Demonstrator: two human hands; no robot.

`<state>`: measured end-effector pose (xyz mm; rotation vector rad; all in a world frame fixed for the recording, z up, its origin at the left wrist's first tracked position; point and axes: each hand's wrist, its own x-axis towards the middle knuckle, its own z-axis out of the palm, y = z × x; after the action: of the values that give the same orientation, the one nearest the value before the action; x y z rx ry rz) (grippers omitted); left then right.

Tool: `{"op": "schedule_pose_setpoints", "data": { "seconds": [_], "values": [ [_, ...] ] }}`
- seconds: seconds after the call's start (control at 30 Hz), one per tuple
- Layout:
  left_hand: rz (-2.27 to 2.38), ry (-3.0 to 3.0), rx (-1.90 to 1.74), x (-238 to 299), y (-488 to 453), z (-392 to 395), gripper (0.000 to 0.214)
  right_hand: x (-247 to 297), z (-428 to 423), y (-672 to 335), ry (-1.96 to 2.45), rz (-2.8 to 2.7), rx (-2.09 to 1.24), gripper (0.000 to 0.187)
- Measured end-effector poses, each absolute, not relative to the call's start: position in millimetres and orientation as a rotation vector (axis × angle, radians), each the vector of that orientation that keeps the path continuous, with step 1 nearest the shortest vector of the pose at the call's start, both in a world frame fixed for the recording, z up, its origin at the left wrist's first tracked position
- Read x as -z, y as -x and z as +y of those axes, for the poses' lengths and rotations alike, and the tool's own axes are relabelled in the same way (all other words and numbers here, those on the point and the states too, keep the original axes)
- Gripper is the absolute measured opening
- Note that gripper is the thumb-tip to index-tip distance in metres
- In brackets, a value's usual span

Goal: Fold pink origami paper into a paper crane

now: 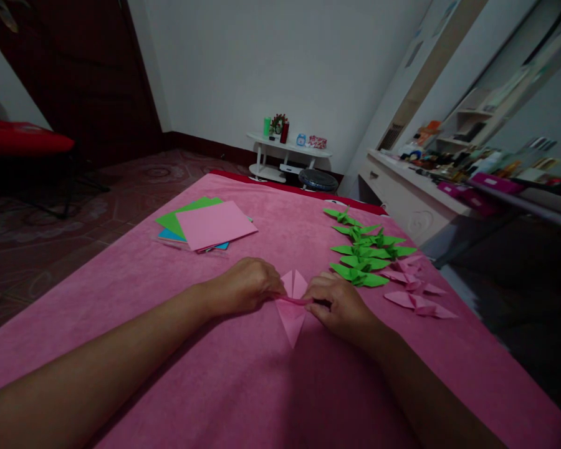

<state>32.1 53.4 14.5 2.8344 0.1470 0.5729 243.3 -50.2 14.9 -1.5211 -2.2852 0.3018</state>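
Two hands pinch the folded pink origami paper (292,321): my left hand (252,287) grips the left end of its raised middle edge, my right hand (340,307) the right end, fingertips partly hidden. The paper lies in front of me on the pink cloth (144,380), left of the green origami cranes (361,277) and pink origami cranes (419,304), and nearer than the square paper sheets (217,226) at far left. That edge bows between my grips, so I judge that an uneven pull could skew the crease, and pulling too hard could tear the thin paper. The soft cloth, giving under pressure, might leave a crease blunt. The paper's long axis runs near to far: one sharp tip points at me, the far end is parted by a centre slit, and the raised edge crosses left to right.
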Motion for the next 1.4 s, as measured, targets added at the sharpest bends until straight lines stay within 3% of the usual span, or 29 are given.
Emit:
{"op": "schedule_pose_setpoints", "data": {
  "seconds": [0.57, 0.93, 1.2, 1.4],
  "values": [
    [0.067, -2.972, -0.451, -21, -29, 44, 0.019, -14, -54, -243, 1.412, -2.398, -0.176, 0.024],
    [0.176, -2.861, -0.545, -8, -38, 44, 0.015, -7, -48, -248, 1.486, -2.154, -0.433, 0.008],
    [0.128, -2.91, -0.576, -8, -43, 35, 0.015, -5, -49, -247, 1.359, -2.131, -0.476, 0.018],
    [0.073, -2.95, -0.517, -11, -41, 35, 0.021, -12, -52, -243, 1.346, -2.287, -0.28, 0.032]
  ]
}}
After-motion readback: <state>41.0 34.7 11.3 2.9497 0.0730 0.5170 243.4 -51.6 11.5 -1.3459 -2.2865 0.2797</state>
